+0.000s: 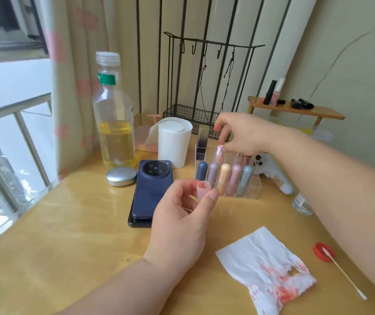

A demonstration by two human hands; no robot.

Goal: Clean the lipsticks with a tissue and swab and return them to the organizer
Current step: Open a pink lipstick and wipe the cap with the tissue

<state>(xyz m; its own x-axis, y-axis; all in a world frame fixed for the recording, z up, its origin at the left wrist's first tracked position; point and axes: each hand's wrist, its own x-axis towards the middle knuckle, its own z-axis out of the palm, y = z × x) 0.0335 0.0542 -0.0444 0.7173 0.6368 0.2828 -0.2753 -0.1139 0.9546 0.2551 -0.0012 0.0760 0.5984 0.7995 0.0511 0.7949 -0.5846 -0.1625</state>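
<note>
My left hand (182,214) pinches a small translucent pink lipstick cap (202,189), its open end up and smeared red inside. My right hand (245,135) reaches over the clear acrylic organizer (253,189), fingertips on the top of an uncapped pink lipstick (219,153) standing in a back slot. Several capped lipsticks (224,178) in blue, mauve, gold, pink and grey fill the front row. A tall dark lipstick (202,142) stands at the back left. A torn white tissue (263,267) with red smears lies at the front right. A cotton swab (343,273) lies beside it.
A dark phone (152,192), a silver compact (121,176), a bottle of yellow liquid (116,123) and a paper roll (174,142) sit left of the organizer. A red cap (318,251), a small jar (302,204), a wire rack (193,114) and a wooden shelf (295,110) are right and behind.
</note>
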